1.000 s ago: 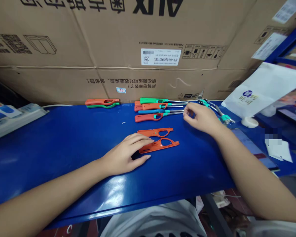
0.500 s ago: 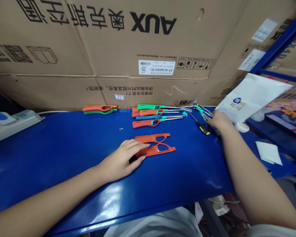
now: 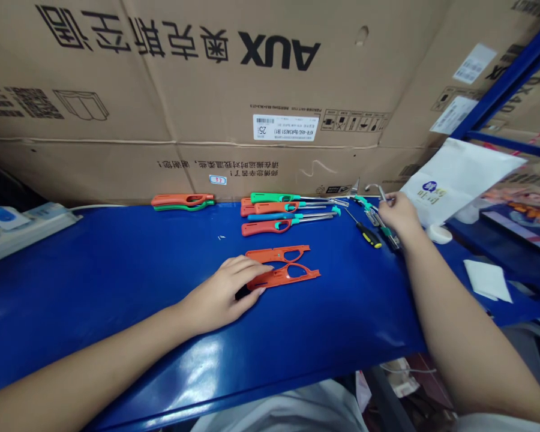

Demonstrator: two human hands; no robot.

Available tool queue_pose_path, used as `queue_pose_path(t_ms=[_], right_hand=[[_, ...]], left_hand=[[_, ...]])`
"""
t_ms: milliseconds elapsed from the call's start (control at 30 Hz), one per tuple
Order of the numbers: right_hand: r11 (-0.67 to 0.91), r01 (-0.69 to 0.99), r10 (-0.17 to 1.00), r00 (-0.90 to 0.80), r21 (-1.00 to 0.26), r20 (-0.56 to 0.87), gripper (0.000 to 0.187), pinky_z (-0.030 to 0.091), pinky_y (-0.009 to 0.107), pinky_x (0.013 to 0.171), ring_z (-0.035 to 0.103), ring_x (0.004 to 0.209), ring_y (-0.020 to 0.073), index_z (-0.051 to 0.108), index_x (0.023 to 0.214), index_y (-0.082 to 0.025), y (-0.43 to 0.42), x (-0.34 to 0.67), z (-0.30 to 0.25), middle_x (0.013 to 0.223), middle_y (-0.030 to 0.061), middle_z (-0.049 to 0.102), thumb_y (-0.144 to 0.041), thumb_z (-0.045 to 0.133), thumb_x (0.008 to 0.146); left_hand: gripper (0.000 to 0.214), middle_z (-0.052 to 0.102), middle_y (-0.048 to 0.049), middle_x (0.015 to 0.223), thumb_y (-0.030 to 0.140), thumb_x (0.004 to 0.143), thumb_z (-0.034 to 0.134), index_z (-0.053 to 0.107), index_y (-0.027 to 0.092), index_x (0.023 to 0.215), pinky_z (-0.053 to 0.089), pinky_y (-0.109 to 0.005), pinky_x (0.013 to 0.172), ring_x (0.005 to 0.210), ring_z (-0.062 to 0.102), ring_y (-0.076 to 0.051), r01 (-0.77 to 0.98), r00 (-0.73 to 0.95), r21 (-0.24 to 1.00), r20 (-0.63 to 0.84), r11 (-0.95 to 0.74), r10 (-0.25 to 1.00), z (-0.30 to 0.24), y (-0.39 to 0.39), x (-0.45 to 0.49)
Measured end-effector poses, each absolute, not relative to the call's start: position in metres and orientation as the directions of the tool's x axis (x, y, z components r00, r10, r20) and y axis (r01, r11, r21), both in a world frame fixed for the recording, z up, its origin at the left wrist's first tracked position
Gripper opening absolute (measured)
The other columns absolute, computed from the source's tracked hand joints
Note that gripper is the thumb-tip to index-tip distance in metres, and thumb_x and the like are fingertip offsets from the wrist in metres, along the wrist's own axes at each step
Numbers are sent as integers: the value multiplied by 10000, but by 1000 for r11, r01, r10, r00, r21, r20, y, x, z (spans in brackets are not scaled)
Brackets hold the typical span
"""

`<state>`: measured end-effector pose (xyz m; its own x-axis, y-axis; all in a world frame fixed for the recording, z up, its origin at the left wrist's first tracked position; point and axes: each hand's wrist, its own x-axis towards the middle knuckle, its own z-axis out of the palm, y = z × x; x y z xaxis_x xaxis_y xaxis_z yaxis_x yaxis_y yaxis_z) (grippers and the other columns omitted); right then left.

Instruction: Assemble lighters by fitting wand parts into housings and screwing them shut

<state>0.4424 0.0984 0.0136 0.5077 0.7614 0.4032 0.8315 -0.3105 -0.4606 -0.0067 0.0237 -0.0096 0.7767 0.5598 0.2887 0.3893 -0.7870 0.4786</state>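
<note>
Head view, the only one: two open orange lighter-handle halves lie side by side on the blue table, directly in front of me. The far half lies beyond the near half; long axes run roughly left to right, the near one slanting so its narrow nose sits a little farther from me than its butt end. Both noses point right. My left hand is much the closer of the two: its fingers lie over the butt end of the near half, thumb at the edge facing me, with a narrow gap between thumb and fingers. Contact looks certain; whether I grip or merely steady, I cannot tell. My right hand is well apart, off to the right and farther from my body; from it the halves lie leftward and back toward me, noses foremost. Thumb and fingers there pinch together on a thin metal tube, whose tip bends over above the fingers; its lower end is hidden, so I cannot say what is attached. Just left of this hand lies a black-and-yellow screwdriver, shaft pointing away and left. Between the hands, but farther back, the long-nosed lighters lie in a cluster, metal noses also to the right, roughly parallel with the far half.
</note>
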Motion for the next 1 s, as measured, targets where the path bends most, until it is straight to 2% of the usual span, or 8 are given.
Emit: queue_pose_path(t_ms=[167, 300, 367, 433, 500, 567, 767, 1000], right_hand=[[-182, 794, 739, 500, -580, 452, 128, 438, 302, 589, 544, 609, 176, 479, 980, -227, 97, 406, 20, 816, 31, 598, -297, 481, 872], [-10, 830, 805, 337, -558, 487, 215, 415, 294, 613, 505, 597, 162, 471, 874, -246, 83, 371, 29, 748, 4, 577, -446, 459, 952], [78, 849, 858, 210, -523, 469, 242, 406, 293, 624, 516, 602, 167, 505, 870, -245, 71, 357, 35, 716, -2, 581, -472, 490, 955], [280, 875, 907, -107, -395, 408, 226, 408, 300, 650, 558, 650, 186, 544, 893, -236, 60, 345, 41, 744, 18, 624, -447, 504, 966], [434, 849, 886, -342, -301, 314, 234, 423, 308, 665, 600, 699, 204, 572, 932, -228, 51, 335, 44, 801, 43, 666, -423, 461, 998], [508, 818, 856, -443, -270, 267, 242, 454, 326, 723, 647, 793, 226, 585, 970, -223, 44, 325, 44, 904, 69, 704, -394, 423, 1023], [593, 750, 805, -551, -293, 220, 237, 481, 327, 774, 683, 899, 228, 570, 1095, -222, 32, 297, 36, 1030, 76, 717, -351, 376, 1052], [612, 742, 791, -579, -273, 199, 256, 412, 268, 625, 621, 687, 172, 575, 1032, -231, 31, 295, 35, 854, 23, 696, -477, 505, 1009]], left_hand=[[356, 678, -80, 1264, 227, 989, 546, 544, 225, 1344, 451, -427, 1045, 1158, 610, -229, 397, 770, 471, 297, -788, 565, -8, 23, -7], [373, 679, -82, 1251, 214, 965, 553, 558, 222, 1337, 461, -423, 1020, 1144, 609, -239, 413, 764, 464, 291, -783, 576, -5, 22, -6], [389, 674, -86, 1244, 210, 959, 551, 561, 222, 1347, 463, -428, 1005, 1135, 604, -244, 424, 771, 442, 281, -791, 571, -3, 22, -6], [403, 666, -90, 1237, 210, 957, 546, 562, 224, 1359, 465, -437, 995, 1119, 601, -246, 436, 787, 409, 257, -801, 560, 1, 21, -7], [401, 659, -96, 1233, 207, 954, 544, 571, 221, 1354, 473, -437, 988, 1108, 602, -244, 440, 801, 386, 240, -811, 549, 3, 21, -8], [389, 647, -108, 1266, 211, 956, 543, 583, 211, 1343, 482, -436, 1005, 1144, 599, -248, 435, 806, 376, 241, -818, 540, 4, 21, -9], [440, 542, -98, 1509, 278, 1000, 528, 545, 220, 1435, 396, -468, 1193, 1411, 487, -256, 407, 825, 367, 246, -837, 509, -4, 25, -10], [443, 643, -96, 1399, 216, 957, 550, 612, 211, 1396, 492, -431, 1116, 1290, 604, -256, 421, 849, 310, 197, -852, 491, 14, 31, -19]])
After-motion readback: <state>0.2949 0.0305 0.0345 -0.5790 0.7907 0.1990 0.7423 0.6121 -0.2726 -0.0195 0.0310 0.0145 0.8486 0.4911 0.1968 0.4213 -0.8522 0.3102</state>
